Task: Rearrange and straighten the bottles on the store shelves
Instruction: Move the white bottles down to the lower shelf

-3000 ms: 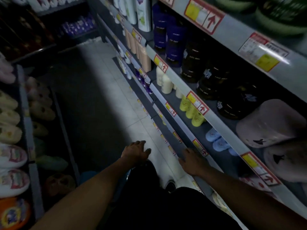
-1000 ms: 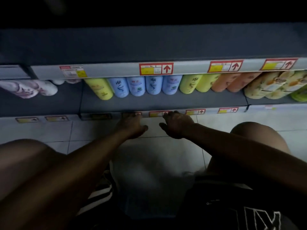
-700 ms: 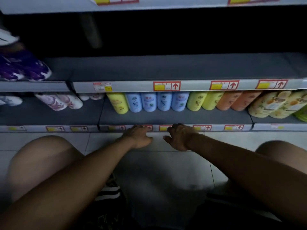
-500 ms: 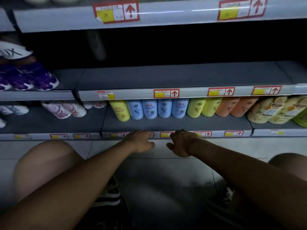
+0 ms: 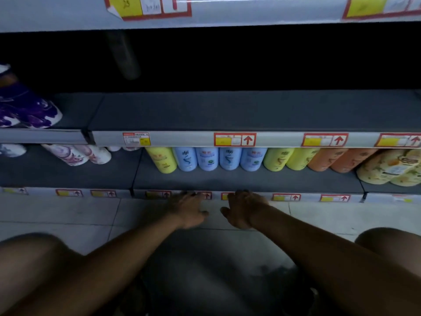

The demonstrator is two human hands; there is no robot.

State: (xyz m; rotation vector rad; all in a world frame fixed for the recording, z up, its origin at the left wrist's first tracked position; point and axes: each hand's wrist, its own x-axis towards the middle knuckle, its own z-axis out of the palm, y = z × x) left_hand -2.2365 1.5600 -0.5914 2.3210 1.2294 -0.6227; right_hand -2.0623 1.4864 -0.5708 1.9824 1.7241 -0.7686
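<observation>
Blue bottles (image 5: 218,158) behind both hands (image 5: 216,208)

Upright bottles (image 5: 230,158) (yellow, blue, green, orange, seemingly floral) in one row, bottom shelf (image 5: 227,180).

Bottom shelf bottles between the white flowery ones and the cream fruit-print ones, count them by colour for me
Yellow bottle: 1
Light blue bottles: 4
Lime green bottles: 2
Orange bottles: 2
Total: 9, counting only the front row; anything behind is hidden.
</observation>
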